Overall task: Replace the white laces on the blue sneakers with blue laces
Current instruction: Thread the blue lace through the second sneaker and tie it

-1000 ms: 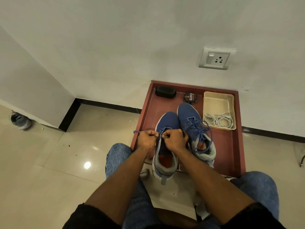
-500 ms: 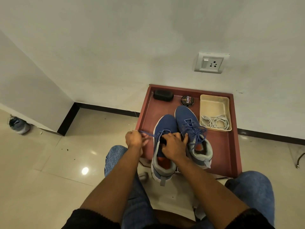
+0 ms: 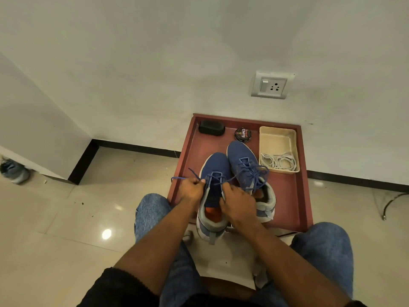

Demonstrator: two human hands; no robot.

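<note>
Pinching one end of the thin blue lace point(image 3: 180, 178) between curled fingers, my left hand point(image 3: 192, 189) sits just left of centre in the frame, drawing that end out sideways so the crossing at the lowest eyelets lies snug. My right hand point(image 3: 235, 197) is beside it, fingers curled on the other run of the same lace where it rises from the tongue; I judge it is gripping the lace, though the fingertips are partly hidden behind the knuckles.

The blue knit sneaker with grey collar point(image 3: 213, 196) that I am working on rests with its heel towards me and its toe pointing up the frame, which I take to be deliberate: it puts the eyelets under both hands. Only the lower eyelets carry lace, so this shoe is early in its relacing. Its mate, the second blue sneaker point(image 3: 247, 171), touches it on the right and already wears blue lacing with loose loops, so I judge 1 of 2 shoes done.

Both stand on the shallow maroon tray point(image 3: 296, 196) against the wall. At the tray's upper right, the cream rectangular basket point(image 3: 276, 138) holds the coiled white laces point(image 3: 278, 161), kept apart from the work. A round black polish tin point(image 3: 243, 134) and a black oblong brush point(image 3: 211, 128) lie along the tray's far edge.
</note>
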